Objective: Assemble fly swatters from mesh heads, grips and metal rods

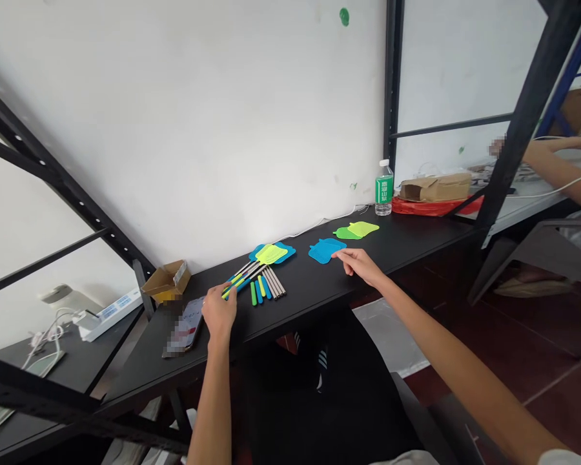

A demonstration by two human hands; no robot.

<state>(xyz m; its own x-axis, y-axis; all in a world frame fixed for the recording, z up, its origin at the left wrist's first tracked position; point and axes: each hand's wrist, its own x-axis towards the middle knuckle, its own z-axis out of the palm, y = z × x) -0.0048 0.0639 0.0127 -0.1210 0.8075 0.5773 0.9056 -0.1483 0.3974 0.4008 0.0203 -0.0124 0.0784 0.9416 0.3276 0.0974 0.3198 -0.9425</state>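
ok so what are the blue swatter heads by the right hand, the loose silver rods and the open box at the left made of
Blue swatter heads: likely matte plastic; thin, flat, evenly coloured.
Loose silver rods: probably metal, given their grey sheen, though coated plastic is possible.
Open box: seems cardboard, brown with folded flaps.

free tabletop (306,284) btwn rods (277,282) & loose blue heads (325,250), but wall (213,142) blocks rear, bottle (384,188) blocks far r.
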